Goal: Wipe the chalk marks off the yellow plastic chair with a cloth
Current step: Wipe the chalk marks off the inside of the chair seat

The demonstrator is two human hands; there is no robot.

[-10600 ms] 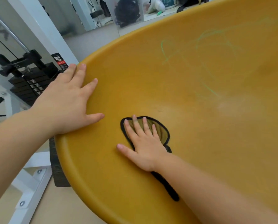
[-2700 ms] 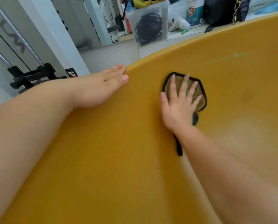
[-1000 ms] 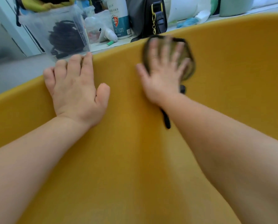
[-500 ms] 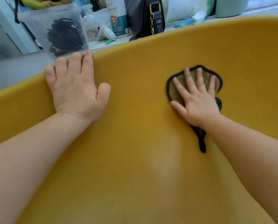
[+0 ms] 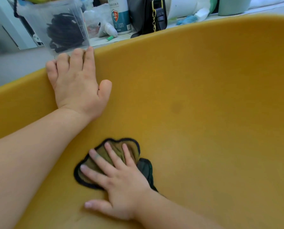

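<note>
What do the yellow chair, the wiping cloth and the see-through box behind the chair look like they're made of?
Yellow chair: looks like moulded plastic, smooth and matte, one seamless curve with a rounded rim.
Cloth: soft fabric, olive with a black stitched edge; it wrinkles under the right hand.
Box: probably clear thin plastic; dark contents show through.

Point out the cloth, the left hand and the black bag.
cloth (image 5: pixel 116 150), head view, olive centre between the fingers.
left hand (image 5: pixel 78 85), head view, back of the hand.
black bag (image 5: pixel 146 12), head view, front panel.
</note>
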